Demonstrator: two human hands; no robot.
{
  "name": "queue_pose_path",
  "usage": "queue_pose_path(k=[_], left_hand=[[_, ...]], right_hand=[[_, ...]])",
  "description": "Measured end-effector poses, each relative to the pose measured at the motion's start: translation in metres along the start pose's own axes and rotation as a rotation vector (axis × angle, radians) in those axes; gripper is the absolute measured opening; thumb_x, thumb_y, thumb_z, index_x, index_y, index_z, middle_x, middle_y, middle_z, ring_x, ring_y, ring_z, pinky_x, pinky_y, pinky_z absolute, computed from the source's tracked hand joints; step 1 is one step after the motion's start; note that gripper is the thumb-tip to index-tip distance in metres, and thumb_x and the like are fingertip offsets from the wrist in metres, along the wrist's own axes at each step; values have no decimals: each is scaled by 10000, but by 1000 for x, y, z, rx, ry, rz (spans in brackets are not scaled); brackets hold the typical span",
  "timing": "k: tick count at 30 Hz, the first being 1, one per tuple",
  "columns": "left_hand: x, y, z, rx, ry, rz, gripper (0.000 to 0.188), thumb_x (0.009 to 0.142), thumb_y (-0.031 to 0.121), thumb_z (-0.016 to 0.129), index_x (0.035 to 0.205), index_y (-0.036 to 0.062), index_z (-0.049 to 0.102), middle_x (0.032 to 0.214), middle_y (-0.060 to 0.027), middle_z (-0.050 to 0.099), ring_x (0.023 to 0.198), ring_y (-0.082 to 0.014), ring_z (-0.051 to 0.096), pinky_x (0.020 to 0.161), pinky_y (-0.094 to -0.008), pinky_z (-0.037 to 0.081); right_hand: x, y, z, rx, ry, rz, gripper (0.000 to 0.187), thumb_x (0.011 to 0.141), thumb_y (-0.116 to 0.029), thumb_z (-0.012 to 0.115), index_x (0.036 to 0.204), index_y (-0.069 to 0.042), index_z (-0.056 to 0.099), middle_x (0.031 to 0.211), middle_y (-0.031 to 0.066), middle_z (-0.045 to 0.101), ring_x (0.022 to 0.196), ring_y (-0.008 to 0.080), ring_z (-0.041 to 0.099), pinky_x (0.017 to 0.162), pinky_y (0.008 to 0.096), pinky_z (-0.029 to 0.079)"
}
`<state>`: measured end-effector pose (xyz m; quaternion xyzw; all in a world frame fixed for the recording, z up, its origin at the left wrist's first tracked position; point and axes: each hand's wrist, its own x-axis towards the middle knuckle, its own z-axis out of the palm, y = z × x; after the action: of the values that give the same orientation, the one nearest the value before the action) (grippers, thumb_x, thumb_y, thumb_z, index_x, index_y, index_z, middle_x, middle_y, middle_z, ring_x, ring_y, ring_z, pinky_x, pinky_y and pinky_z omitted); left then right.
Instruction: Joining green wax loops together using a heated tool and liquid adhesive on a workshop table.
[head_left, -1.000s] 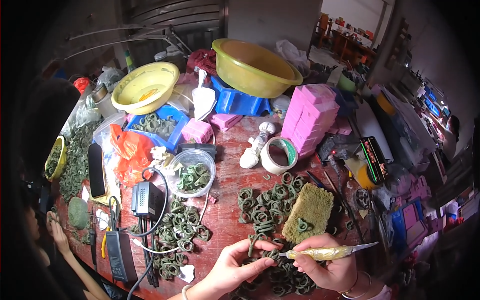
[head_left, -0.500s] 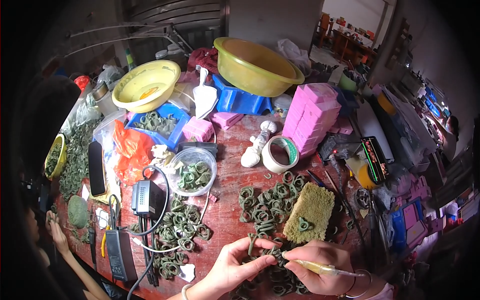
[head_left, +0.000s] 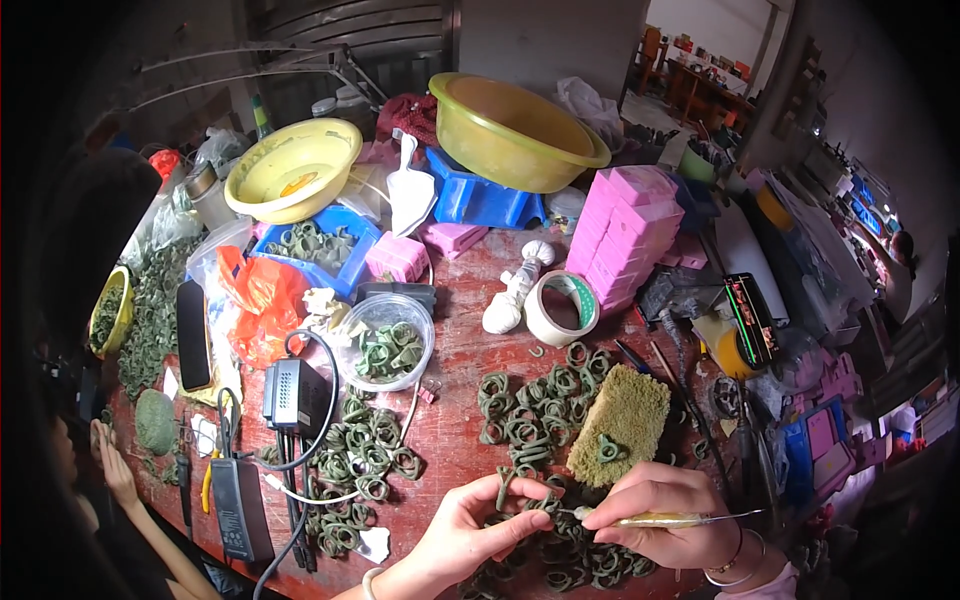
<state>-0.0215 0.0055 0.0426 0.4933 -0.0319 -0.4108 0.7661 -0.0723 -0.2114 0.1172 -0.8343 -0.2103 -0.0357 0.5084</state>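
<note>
My left hand (head_left: 485, 525) pinches a small dark green ring (head_left: 549, 503) between thumb and fingertips. Another green ring (head_left: 504, 490) seems to hang on one of its fingers. In my right hand (head_left: 660, 512) is a slim carving tool (head_left: 665, 520) with a yellowish handle and thin metal ends, its working tip close to the pinched ring. Below and behind both hands lies a pile of green rings (head_left: 525, 430), partly hidden by them. Just beyond my right hand, a yellowish sponge block (head_left: 625, 420) carries a single green ring (head_left: 607, 448).
More rings (head_left: 365, 445) lie left of centre, beside black power adapters (head_left: 240, 510) and cables. A clear tub (head_left: 385, 345) holds green pieces. Farther back are a tape roll (head_left: 560, 308), pink blocks (head_left: 622, 235) and yellow basins (head_left: 520, 135). Another person's hands (head_left: 115, 465) show at left.
My right hand has shifted slightly up and to the right, and the tool now lies flatter, its tip drawn back a little from the ring. My left hand stays nearly still.
</note>
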Motion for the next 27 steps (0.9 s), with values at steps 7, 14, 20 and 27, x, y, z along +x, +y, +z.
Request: queue_pose_path(k=[7,14,20,27], left_hand=[[0,1,0,9,7,6,247,853,-1,663,1091,4,595,863,-49,681,534,8,473,436,-156,313],[-1,2,3,50,34,20,245,838,7,684,1072,4,613,828,-37,678,534,4,477,446,-157,321],[-1,1,1,36,23,-39,232,847,35,685,1068,3,621,806,-31,678,546,2,489,452,-158,318],[1,-1,-2,-55,-14,-58,232,864,63,675,1081,6,619,818,-32,679,556,2,497,454,-155,317]], right_hand=[[0,4,7,-47,-19,-28,234,778,-69,747,999,-83,672,836,44,615,698,173,625,604,281,501],[-3,4,9,-37,-31,10,239,782,-62,744,1008,-76,666,838,47,604,688,170,618,593,277,493],[-2,-3,6,-127,-85,-4,255,787,-60,733,1031,-68,657,849,50,576,700,171,611,610,287,495],[1,-5,2,-185,-113,4,243,785,-48,724,1019,-55,661,858,54,568,725,179,613,645,294,504]])
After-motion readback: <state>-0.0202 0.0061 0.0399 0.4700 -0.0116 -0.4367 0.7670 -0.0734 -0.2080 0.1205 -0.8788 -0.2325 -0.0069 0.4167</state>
